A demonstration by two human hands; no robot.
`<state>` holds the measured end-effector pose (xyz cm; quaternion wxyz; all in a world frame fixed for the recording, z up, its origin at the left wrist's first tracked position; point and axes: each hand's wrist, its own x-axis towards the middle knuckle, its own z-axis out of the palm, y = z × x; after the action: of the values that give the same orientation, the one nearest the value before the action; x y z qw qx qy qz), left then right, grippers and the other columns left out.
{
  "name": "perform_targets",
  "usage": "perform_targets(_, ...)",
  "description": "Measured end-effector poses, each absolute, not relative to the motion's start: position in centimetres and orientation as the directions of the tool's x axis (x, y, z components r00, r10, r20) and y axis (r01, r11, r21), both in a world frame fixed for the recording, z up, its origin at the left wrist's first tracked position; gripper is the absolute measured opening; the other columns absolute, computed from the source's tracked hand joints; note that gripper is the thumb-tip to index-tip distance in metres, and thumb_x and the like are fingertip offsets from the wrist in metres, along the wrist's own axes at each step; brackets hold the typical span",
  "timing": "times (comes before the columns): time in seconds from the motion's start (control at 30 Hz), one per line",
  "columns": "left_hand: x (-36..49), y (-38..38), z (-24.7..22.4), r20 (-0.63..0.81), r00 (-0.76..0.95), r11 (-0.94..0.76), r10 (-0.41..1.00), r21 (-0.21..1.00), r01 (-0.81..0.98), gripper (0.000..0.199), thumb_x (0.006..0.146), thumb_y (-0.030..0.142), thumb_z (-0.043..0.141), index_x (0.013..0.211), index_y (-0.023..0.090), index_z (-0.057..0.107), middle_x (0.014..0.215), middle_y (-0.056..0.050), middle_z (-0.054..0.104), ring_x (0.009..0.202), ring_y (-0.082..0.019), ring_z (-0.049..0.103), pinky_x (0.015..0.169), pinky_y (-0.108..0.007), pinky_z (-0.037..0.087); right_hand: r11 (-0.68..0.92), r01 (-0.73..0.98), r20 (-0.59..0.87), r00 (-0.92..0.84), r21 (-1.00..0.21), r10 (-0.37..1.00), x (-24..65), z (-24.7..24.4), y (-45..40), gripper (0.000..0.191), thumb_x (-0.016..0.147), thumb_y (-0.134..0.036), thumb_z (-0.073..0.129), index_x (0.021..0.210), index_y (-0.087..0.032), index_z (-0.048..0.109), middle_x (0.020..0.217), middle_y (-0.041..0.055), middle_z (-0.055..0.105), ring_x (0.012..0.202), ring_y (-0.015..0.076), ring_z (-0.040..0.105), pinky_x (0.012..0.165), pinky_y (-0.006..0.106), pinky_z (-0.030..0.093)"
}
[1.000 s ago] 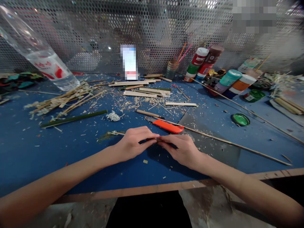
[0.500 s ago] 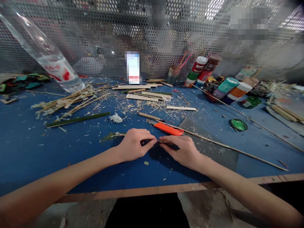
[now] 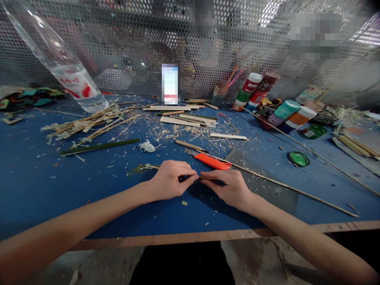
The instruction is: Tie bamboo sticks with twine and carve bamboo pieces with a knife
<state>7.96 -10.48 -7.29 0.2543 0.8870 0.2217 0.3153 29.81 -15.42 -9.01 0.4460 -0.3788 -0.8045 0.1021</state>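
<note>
Two hands work low over the blue workbench (image 3: 59, 178): my left hand (image 3: 170, 181) and my right hand (image 3: 227, 189) each close in a narrow pinch, their fingertips almost meeting on one thin bamboo stick (image 3: 152, 166), which sits between them and pokes out past my left hand. Just beyond my right hand lies one orange utility knife (image 3: 212, 161), with a ribbed plastic handle and a bare steel blade pointing left. One long, slender bamboo rod (image 3: 297, 189) runs from beside the knife toward the near right. To the far left sit a loose heap of split bamboo sticks (image 3: 89, 128) and one green-skinned bamboo strip (image 3: 99, 146), and several flat, pale slats (image 3: 178, 121) lie straight ahead among fine shavings. At far right stand six paint bottles (image 3: 252, 83), with one round green lid (image 3: 298, 158) nearer me. A clear plastic bottle (image 3: 68, 75) leans tilted at far left, before a perforated metal screen (image 3: 208, 39).
</note>
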Motion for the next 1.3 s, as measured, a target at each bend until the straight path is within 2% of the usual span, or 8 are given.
perform_targets(0.33,8.0,-10.4,-7.7,0.494,0.688,-0.797,0.532,0.567,0.209,0.024,0.096,0.021,0.057,0.08,0.016,0.074,0.071,-0.005,0.073,0.062,-0.016,0.063,0.061,-0.029,0.05,0.689,0.522,0.652,-0.293,-0.503,0.699,29.5,-8.8,-15.5,0.008,0.09,-0.018,0.07,0.095,-0.017,0.076,0.078,0.0067,0.081,0.059,0.0158,0.074,0.059,0.022,0.062)
perform_targets(0.6,8.0,-10.3,-8.2,0.508,0.693,-0.81,0.511,0.555,0.191,0.023,0.096,0.02,0.058,0.08,0.017,0.074,0.072,-0.005,0.073,0.063,-0.016,0.063,0.063,-0.029,0.05,0.694,0.51,0.646,-0.307,-0.509,0.699,29.5,-9.0,-15.5,0.017,0.089,-0.015,0.07,0.101,-0.023,0.077,0.083,0.004,0.082,0.061,0.0169,0.076,0.062,0.024,0.064)
perform_targets(0.8,8.1,-10.4,-7.6,0.415,0.688,-0.748,0.595,0.6,0.284,0.026,0.096,0.024,0.056,0.079,0.017,0.074,0.065,-0.003,0.068,0.062,-0.016,0.06,0.06,-0.028,0.046,0.668,0.531,0.604,-0.323,-0.522,0.729,29.8,-9.0,-15.3,0.017,0.09,-0.016,0.069,0.103,-0.022,0.077,0.086,0.0047,0.082,0.065,0.0181,0.077,0.067,0.026,0.065)
perform_targets(0.97,8.1,-10.3,-7.0,0.356,0.667,-0.694,0.654,0.634,0.342,0.024,0.094,0.025,0.058,0.081,0.016,0.075,0.063,-0.002,0.067,0.053,-0.013,0.056,0.052,-0.025,0.04,0.614,0.519,0.524,-0.329,-0.595,0.786,30.1,-8.8,-15.4,0.026,0.09,-0.017,0.068,0.115,-0.019,0.074,0.085,0.007,0.082,0.067,0.0206,0.078,0.067,0.028,0.066)
perform_targets(1.17,8.1,-10.4,-7.0,0.37,0.667,-0.703,0.646,0.628,0.332,0.024,0.093,0.027,0.057,0.081,0.016,0.075,0.064,-0.001,0.067,0.054,-0.012,0.057,0.052,-0.023,0.04,0.664,0.519,0.571,-0.354,-0.539,0.74,29.8,-8.4,-15.4,0.017,0.089,-0.015,0.069,0.103,-0.019,0.076,0.088,0.0078,0.082,0.07,0.0207,0.078,0.069,0.027,0.065)
perform_targets(1.3,8.1,-10.5,-7.2,0.388,0.669,-0.717,0.634,0.62,0.319,0.023,0.094,0.026,0.057,0.082,0.016,0.075,0.065,-0.002,0.068,0.056,-0.013,0.058,0.055,-0.023,0.041,0.674,0.513,0.585,-0.354,-0.531,0.73,29.8,-8.4,-15.3,0.016,0.09,-0.017,0.068,0.102,-0.02,0.077,0.087,0.0068,0.082,0.069,0.0193,0.077,0.068,0.026,0.064)
